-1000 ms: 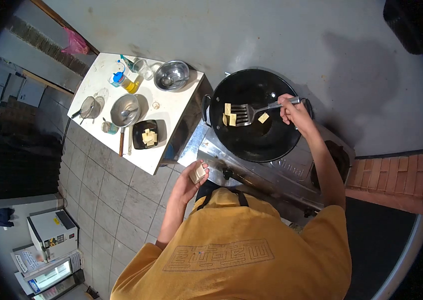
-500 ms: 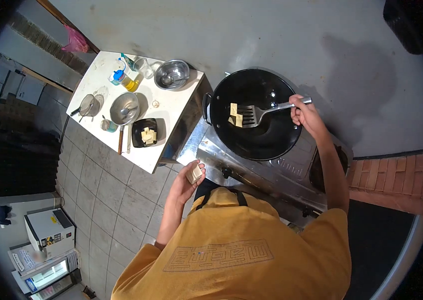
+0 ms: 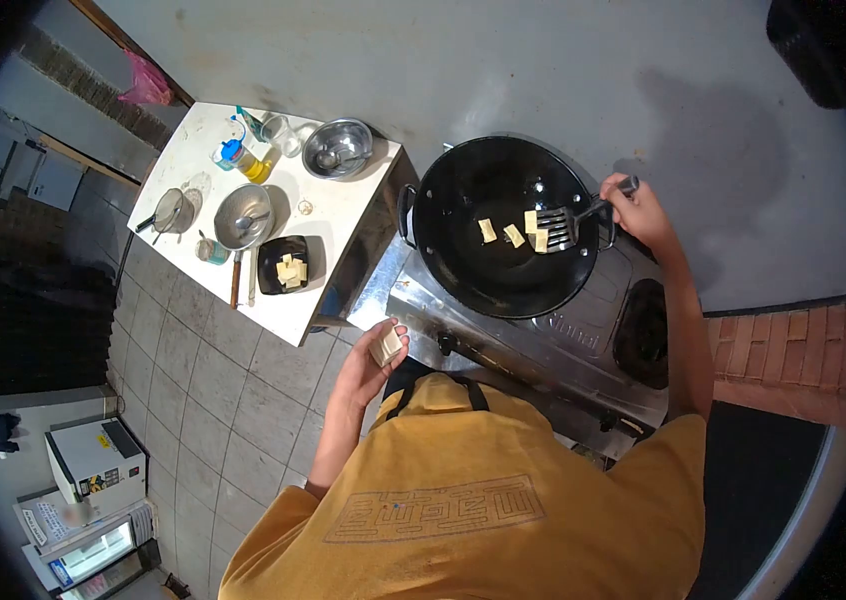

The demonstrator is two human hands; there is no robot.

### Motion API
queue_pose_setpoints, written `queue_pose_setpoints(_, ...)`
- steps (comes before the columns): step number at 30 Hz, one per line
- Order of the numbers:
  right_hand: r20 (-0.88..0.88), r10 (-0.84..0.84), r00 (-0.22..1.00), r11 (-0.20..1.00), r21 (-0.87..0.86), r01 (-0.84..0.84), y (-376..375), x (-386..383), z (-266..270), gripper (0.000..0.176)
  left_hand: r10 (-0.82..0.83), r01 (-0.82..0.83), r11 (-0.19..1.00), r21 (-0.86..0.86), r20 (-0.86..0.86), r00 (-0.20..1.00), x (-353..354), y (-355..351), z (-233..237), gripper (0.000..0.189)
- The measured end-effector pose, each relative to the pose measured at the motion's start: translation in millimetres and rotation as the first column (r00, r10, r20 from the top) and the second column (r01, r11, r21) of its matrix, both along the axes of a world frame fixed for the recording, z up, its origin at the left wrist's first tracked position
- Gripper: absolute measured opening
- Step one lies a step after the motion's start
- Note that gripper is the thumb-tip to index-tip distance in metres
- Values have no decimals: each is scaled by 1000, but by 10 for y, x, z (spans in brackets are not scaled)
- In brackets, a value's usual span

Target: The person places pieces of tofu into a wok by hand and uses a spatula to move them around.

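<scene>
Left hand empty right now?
No, the left hand grips a pale block beside the stove, while the right hand holds the slotted spatula in the wok.

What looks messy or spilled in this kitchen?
Nothing really stands out. The pale cubes all lie inside the wok, beside the spatula in the right hand. The left hand holds one pale block by the stove. On the white table the bowls sit upright, and the black plate holds its pieces.
</scene>
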State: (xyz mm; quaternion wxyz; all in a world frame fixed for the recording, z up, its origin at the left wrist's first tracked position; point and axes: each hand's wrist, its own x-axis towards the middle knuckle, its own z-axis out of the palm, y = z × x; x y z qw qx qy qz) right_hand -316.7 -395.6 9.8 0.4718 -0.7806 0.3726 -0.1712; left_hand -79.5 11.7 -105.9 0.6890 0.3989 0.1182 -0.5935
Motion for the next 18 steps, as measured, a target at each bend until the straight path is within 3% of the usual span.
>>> queue_pose_setpoints(2, -1, 42, 999, 999, -31, -42, -5, 63, -78, 19, -3, 3, 1000, 2, 1, 1000, -13, 10, 17, 32)
queue_pose_setpoints(5, -79, 77, 994, 992, 104, -69, -15, 185, -173, 19, 4, -4, 1000, 19, 3, 1000, -5, 21, 21, 32)
queue_pose_setpoints(12, 135, -57, 989, 938, 347, 7, 268, 335, -474, 17, 42, -42, 999, 16, 18, 999, 10, 89, -28, 35)
queue_pose_setpoints(18, 252, -168, 953, 908, 416, 50, 479, 407, -579, 17, 24, -24, 999, 28, 17, 1000, -17, 49, -22, 35)
